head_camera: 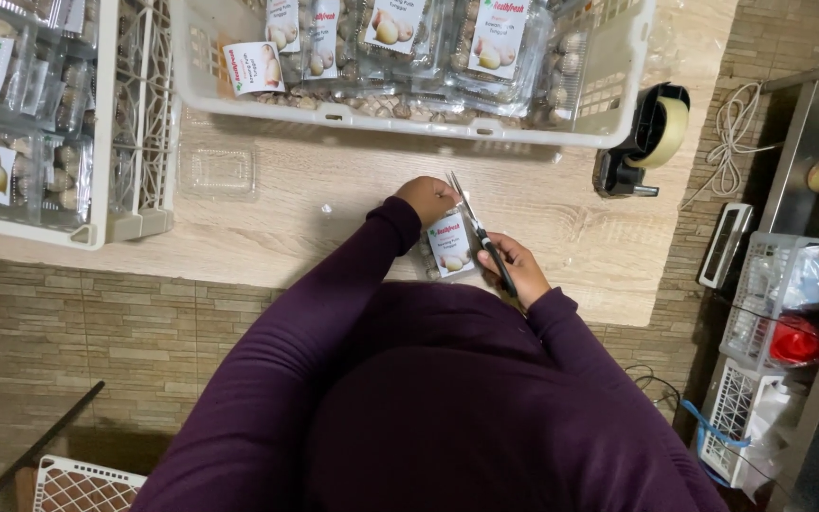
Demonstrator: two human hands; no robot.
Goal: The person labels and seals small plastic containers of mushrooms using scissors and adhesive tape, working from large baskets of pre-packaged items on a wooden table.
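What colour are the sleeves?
Dark purple sleeves, seen in the head view.

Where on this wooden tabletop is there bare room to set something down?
Bare wood lies between the empty clear tray and the left hand, and between the right hand and the tape dispenser. The white crates crowd the far and left edges.

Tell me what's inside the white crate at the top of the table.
White crate holds clear labelled packs of small round brown items. Packs cover the crate floor, so lower layers can't be seen.
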